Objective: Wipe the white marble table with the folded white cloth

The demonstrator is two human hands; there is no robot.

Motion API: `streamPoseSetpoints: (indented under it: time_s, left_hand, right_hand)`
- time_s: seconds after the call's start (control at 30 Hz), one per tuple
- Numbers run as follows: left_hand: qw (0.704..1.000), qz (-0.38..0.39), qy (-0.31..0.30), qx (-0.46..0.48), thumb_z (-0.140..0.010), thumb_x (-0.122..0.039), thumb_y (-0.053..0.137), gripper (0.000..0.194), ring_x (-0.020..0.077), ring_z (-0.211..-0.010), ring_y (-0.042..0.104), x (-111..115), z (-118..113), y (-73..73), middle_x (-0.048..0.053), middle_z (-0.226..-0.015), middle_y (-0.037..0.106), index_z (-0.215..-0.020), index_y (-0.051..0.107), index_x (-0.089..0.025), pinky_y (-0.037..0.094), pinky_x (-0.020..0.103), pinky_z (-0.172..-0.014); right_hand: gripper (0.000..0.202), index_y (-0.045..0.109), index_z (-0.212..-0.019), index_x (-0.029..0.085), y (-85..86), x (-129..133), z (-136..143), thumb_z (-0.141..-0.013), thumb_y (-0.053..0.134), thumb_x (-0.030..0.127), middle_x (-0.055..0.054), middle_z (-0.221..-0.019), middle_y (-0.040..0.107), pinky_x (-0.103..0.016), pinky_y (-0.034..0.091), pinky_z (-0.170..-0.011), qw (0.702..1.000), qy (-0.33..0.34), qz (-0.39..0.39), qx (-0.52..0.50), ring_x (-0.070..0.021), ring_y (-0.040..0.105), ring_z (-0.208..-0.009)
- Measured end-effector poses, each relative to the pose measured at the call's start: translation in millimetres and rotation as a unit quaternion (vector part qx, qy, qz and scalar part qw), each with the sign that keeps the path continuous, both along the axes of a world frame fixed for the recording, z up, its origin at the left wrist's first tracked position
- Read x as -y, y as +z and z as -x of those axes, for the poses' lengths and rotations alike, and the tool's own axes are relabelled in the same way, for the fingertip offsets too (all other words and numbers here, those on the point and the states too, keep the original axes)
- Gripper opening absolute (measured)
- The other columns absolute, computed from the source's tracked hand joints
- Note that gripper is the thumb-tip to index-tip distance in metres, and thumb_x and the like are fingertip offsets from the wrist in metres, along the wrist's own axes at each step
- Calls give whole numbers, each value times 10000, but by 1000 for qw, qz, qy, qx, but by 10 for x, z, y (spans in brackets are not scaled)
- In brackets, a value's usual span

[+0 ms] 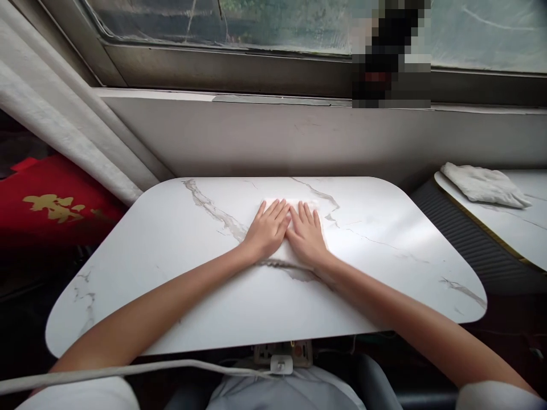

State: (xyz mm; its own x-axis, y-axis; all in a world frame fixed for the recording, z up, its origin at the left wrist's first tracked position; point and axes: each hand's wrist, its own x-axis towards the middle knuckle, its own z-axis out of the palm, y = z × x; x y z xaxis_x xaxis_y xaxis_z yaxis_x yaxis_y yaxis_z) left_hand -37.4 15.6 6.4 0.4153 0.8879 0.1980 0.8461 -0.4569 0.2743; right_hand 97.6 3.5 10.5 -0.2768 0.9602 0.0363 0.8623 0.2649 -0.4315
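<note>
My left hand [268, 229] lies flat, fingers stretched forward, and my right hand [306, 232] lies flat beside it. Their thumbs and index fingers come close together or touch. Beneath both palms is a thin white sheet [282, 250], paper or cloth, which I cannot tell apart; the hands cover most of it. It rests near the middle of a white table [205, 307] with grey-brown marble veins and rounded corners. Neither hand grips anything; both press down with open fingers.
A folded white cloth [485, 185] lies on another marbled surface [530, 228] at the right. Behind the table are a wall [273, 136] and window. A pale curtain [55, 108] and red fabric [55, 205] are at the left. A white cable [171, 367] crosses in front of my body.
</note>
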Motion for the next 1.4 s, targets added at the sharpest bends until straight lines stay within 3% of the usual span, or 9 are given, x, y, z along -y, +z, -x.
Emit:
streamPoseSetpoints:
  time_s: [0.2, 0.33, 0.5, 0.6, 0.77, 0.93, 1.07, 1.2, 1.4]
  left_hand:
    - [1000, -5, 3, -27, -965, -259, 190, 505, 184, -1399, 193, 1072, 411, 42, 33, -1498, 281, -1453, 280, -162, 139, 438, -1162]
    - [999, -7, 29, -39, -946, -252, 221, 524, 203, -1391, 220, 1321, 598, 34, 19, -1487, 301, -1468, 242, -217, 186, 462, -1152]
    - [995, -11, 84, -50, -953, -271, 205, 517, 204, -1390, 229, 958, 710, -5, 59, -1481, 324, -1451, 293, -162, 150, 466, -1153]
    - [992, -12, 116, -52, -948, -237, 191, 516, 194, -1389, 231, 454, 770, -28, 82, -1481, 326, -1426, 333, -104, 120, 440, -1155]
    - [991, -6, 125, -51, -952, -239, 212, 496, 165, -1387, 234, -473, 926, -47, 53, -1484, 329, -1417, 349, -139, 94, 397, -1154]
    - [992, -2, 118, -53, -953, -234, 216, 491, 147, -1389, 221, -1038, 1104, -63, 37, -1496, 310, -1424, 332, -151, 79, 378, -1152]
    - [992, 4, 115, -48, -949, -229, 223, 495, 152, -1390, 215, -1180, 1175, -82, 47, -1498, 305, -1423, 332, -137, 71, 379, -1152]
    - [994, -3, 105, -43, -945, -227, 227, 500, 164, -1395, 202, -1128, 1185, -89, 58, -1504, 289, -1425, 322, -127, 65, 403, -1153]
    - [995, 1, 88, -43, -946, -240, 226, 500, 171, -1393, 214, -526, 1269, -59, 61, -1491, 317, -1418, 335, -117, 92, 412, -1155]
  right_hand:
    - [675, -30, -1489, 213, 117, 1008, 212, -932, 322, 361, -4, -1544, -46, -512, -30, -1151, 983, 116, 84, -115, -186, -126, -1398]
    - [721, -2, -1491, 167, 154, 1145, 374, -896, 375, 321, -32, -1544, -1, -521, 7, -1156, 978, 157, 88, -103, -211, -97, -1404]
    - [632, 142, -1478, 61, 96, 662, 572, -910, 274, 304, -97, -1543, 78, -450, 19, -1163, 980, 188, 41, -42, -194, -16, -1418]
    - [609, 198, -1461, 17, 39, 162, 720, -910, 229, 277, -132, -1536, 156, -426, 19, -1158, 986, 166, -22, 11, -209, 56, -1421]
    - [593, 236, -1447, 6, -35, -645, 981, -910, 200, 257, -150, -1526, 200, -439, 64, -1144, 989, 113, -82, 54, -228, 120, -1415]
    - [593, 239, -1441, -7, -61, -1120, 1185, -917, 185, 266, -159, -1520, 220, -440, 64, -1141, 992, 79, -86, 49, -228, 141, -1411]
    - [587, 249, -1441, 5, -75, -1242, 1261, -914, 200, 260, -154, -1520, 225, -431, 54, -1142, 992, 68, -91, 51, -219, 150, -1408]
    - [587, 223, -1451, 18, -69, -1173, 1265, -921, 191, 268, -142, -1531, 198, -431, 37, -1142, 993, 69, -78, 56, -212, 123, -1414]
    - [592, 191, -1455, -1, -15, -579, 1320, -924, 180, 260, -159, -1535, 166, -447, 21, -1142, 994, 76, -58, 60, -233, 76, -1420]
